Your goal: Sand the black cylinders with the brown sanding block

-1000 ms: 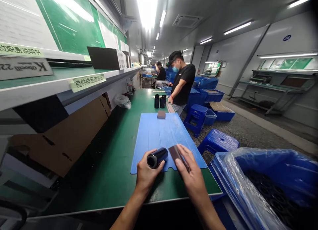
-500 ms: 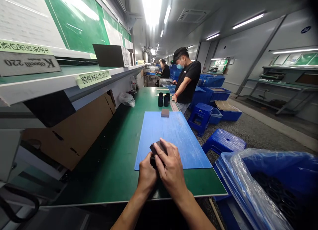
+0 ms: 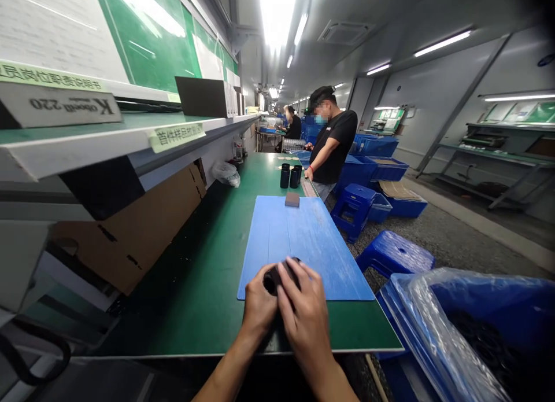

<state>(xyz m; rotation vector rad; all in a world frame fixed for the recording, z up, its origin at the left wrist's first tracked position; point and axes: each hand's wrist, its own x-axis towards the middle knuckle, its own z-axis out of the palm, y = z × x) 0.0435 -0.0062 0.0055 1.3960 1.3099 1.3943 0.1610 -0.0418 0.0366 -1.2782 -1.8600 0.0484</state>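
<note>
My left hand (image 3: 259,301) is wrapped round a black glossy cylinder (image 3: 274,279) at the near edge of the blue mat (image 3: 306,240). My right hand (image 3: 303,306) lies over the cylinder's right part with curled fingers. The brown sanding pad it held earlier is hidden under that hand. Both hands touch each other above the green bench (image 3: 203,275).
A second brown pad (image 3: 292,199) lies at the mat's far end, with black cylinders (image 3: 290,176) behind it. A person in a black shirt (image 3: 332,144) stands at the bench. Blue stools (image 3: 392,253) and a lined blue bin (image 3: 468,332) are to the right. Cardboard (image 3: 130,234) leans under the shelf.
My right hand has come left onto the cylinder, covering it and the brown pad. The cylinder has sunk further into both hands. The camera view has shifted slightly.
</note>
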